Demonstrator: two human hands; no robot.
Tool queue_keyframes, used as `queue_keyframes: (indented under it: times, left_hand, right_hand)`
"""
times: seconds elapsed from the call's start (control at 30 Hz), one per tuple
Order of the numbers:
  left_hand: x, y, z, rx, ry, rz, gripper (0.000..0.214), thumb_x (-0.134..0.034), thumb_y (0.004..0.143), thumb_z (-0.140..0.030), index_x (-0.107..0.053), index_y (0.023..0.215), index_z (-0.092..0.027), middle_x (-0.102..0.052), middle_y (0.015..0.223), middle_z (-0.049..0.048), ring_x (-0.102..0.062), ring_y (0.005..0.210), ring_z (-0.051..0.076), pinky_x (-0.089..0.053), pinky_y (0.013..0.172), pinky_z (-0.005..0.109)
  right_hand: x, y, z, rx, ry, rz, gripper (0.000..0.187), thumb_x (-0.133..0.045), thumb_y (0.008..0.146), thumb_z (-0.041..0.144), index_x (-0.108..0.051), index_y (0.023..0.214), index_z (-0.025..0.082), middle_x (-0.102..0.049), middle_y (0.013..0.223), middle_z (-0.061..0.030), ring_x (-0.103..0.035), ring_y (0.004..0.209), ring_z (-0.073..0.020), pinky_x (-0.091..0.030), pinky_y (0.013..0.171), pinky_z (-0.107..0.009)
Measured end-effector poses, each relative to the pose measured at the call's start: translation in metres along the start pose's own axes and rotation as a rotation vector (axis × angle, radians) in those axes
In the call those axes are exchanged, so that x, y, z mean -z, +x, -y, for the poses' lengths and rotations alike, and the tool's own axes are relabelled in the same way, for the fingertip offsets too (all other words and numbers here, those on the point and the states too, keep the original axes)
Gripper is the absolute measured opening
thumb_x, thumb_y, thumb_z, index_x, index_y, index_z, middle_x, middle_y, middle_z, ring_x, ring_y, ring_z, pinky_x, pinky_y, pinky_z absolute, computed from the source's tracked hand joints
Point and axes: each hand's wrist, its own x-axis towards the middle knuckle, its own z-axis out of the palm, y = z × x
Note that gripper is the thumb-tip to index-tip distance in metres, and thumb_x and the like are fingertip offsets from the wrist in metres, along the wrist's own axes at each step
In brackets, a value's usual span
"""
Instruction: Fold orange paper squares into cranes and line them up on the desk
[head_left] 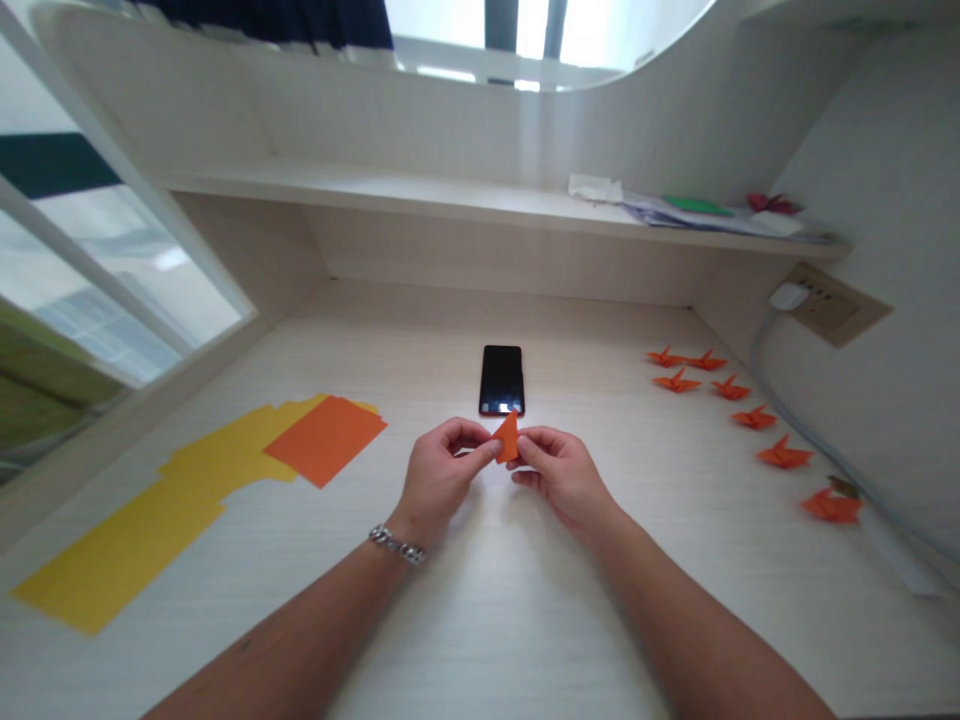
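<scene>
Between my two hands is a small folded piece of orange paper (507,437), held a little above the desk with a pointed tip upward. My left hand (448,462) pinches its left edge between thumb and fingers. On the other side, my right hand (561,470) grips the right edge the same way. Part of the paper is hidden behind my fingertips. Just beyond it, a black phone (502,378) lies flat on the desk.
Orange paper sheets (324,440) lie on spread yellow sheets (124,555) at left. Several orange paper cranes (784,453) line the right side, beside a grey cable (810,440) from a wall socket (840,305). A shelf (450,198) with papers (705,215) spans the back.
</scene>
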Motion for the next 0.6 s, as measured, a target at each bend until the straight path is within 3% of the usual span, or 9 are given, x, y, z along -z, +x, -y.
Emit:
queue_keyframes:
  times: [0.3, 0.6]
  left_hand:
    - [0.001, 0.002, 0.006, 0.013, -0.035, 0.024, 0.022, -0.076, 0.068, -0.031, -0.067, 0.078, -0.014, -0.070, 0.079, 0.0055, -0.064, 0.073, 0.017, -0.050, 0.069, 0.028]
    - [0.000, -0.002, -0.005, -0.028, 0.075, -0.044, 0.019, -0.075, 0.068, -0.029, -0.066, 0.074, -0.014, -0.069, 0.076, 0.0044, -0.063, 0.070, 0.016, -0.049, 0.066, 0.026]
  right_hand:
    - [0.000, 0.001, -0.002, 0.009, 0.020, 0.025, 0.029, -0.077, 0.067, 0.041, -0.069, 0.082, 0.017, -0.068, 0.076, -0.0032, -0.062, 0.069, -0.0132, -0.050, 0.062, -0.025]
    - [0.000, 0.002, -0.005, 0.026, 0.031, 0.021, 0.031, -0.080, 0.065, 0.039, -0.072, 0.085, 0.017, -0.070, 0.076, -0.0038, -0.063, 0.069, -0.0129, -0.051, 0.067, -0.027]
